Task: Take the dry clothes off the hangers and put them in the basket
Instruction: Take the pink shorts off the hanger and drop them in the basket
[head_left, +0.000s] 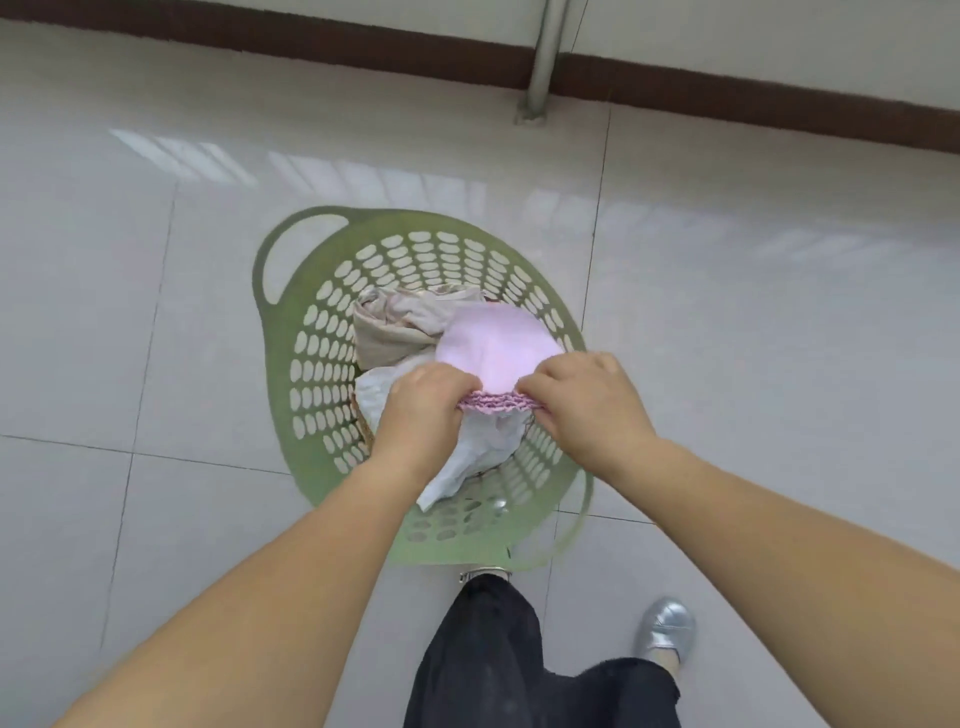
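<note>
- Nearest you: black trousers (488, 654) and a silver shoe (666, 626) on the tiled floor (779, 322). You stand right at the basket's near edge, so both arms reach straight down over it.
- Your left hand (423, 410) has its fingers curled round the left end of the pink garment (496, 345), pinching the gathered, ruffled edge.
- Your right hand (587, 402) grips the right end of that same edge, fingers curled under. Holding it with two hands keeps the edge stretched flat, probably so the piece lands spread out rather than bunched.
- The pink garment hangs forward from your hands over the middle of the green basket (291, 332); whether it already rests on the pile below, I can't tell.
- Inside the basket: white cloth (480, 452) lies under your hands and a beige garment (395, 327) sits at the far-left side, so several pieces are already in.
- The basket sits on the floor, handle (275, 260) at the far left.
- Farthest: a dark skirting strip (311, 49) and a grey pipe (543, 57) running down to the floor by the wall.
- No hangers in view; this piece is off its hanger, and letting go is what's left.
</note>
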